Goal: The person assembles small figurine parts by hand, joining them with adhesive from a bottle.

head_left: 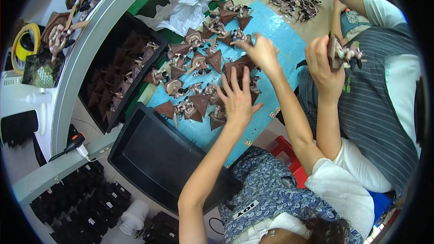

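Spreads the left hand [237, 96] wide, fingers unclenched, over brown cone-shaped figurines [200, 104]; curls the right hand [263, 55] loosely just beyond, too blurred to tell whether grasping. Has a black tray [156, 149] below-left of the fingers and a co-worker's hand [326, 74] gripping one figurine rightward. Works over a blue mat [273, 22], a red stool [300, 177] below-right.
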The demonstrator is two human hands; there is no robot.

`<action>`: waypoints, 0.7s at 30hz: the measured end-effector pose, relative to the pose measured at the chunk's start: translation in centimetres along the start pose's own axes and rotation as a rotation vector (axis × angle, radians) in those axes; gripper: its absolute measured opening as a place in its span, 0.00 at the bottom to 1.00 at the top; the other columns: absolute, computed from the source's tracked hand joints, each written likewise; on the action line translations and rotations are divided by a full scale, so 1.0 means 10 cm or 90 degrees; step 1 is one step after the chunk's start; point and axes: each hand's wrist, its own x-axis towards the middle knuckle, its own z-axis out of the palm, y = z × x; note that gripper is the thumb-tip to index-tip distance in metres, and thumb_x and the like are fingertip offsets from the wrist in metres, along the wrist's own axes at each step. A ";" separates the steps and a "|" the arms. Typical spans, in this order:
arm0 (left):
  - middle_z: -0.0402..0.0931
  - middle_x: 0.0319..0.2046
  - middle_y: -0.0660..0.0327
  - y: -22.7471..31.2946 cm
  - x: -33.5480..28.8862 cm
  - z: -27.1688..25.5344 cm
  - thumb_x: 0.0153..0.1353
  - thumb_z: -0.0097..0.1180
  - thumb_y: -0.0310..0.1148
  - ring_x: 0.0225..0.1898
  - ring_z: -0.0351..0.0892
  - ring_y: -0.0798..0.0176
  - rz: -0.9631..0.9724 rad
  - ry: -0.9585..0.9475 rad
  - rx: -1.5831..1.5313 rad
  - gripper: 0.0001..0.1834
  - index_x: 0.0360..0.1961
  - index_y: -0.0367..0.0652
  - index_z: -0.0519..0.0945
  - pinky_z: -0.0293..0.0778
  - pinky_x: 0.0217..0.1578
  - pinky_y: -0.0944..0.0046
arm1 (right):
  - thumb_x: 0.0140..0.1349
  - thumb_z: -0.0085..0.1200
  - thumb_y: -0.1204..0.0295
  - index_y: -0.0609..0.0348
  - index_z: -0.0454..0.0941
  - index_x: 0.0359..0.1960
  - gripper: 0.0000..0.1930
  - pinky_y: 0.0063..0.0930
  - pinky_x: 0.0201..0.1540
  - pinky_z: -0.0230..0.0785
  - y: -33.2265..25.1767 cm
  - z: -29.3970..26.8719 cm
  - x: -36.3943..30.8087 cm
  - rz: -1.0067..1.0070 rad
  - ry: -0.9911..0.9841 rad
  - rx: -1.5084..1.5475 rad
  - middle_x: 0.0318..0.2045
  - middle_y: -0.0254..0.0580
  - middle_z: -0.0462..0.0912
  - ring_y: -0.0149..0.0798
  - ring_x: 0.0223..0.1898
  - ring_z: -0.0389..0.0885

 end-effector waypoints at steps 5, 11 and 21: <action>0.47 0.69 0.56 0.33 0.18 0.36 0.39 0.75 0.47 0.62 0.54 0.34 -0.071 -0.080 0.085 0.41 0.58 0.53 0.74 0.62 0.52 0.34 | 0.42 0.72 0.63 0.21 0.55 0.68 0.50 0.77 0.57 0.50 -0.07 0.15 1.35 -0.089 0.263 -0.190 0.67 0.53 0.54 0.68 0.65 0.53; 0.45 0.70 0.58 0.29 0.20 0.44 0.41 0.73 0.39 0.61 0.57 0.31 -0.083 -0.083 0.259 0.31 0.50 0.50 0.77 0.81 0.36 0.43 | 0.42 0.71 0.62 0.12 0.55 0.65 0.49 0.72 0.50 0.65 0.01 0.34 1.91 -0.275 0.037 -0.317 0.61 0.45 0.66 0.65 0.61 0.62; 0.61 0.53 0.54 0.01 -0.21 -0.25 0.36 0.68 0.21 0.55 0.62 0.40 -0.109 -0.013 -0.217 0.29 0.43 0.37 0.71 0.79 0.47 0.50 | 0.47 0.64 0.68 0.38 0.77 0.54 0.28 0.43 0.45 0.75 -0.02 0.06 1.30 -0.282 0.304 0.074 0.41 0.51 0.84 0.56 0.43 0.82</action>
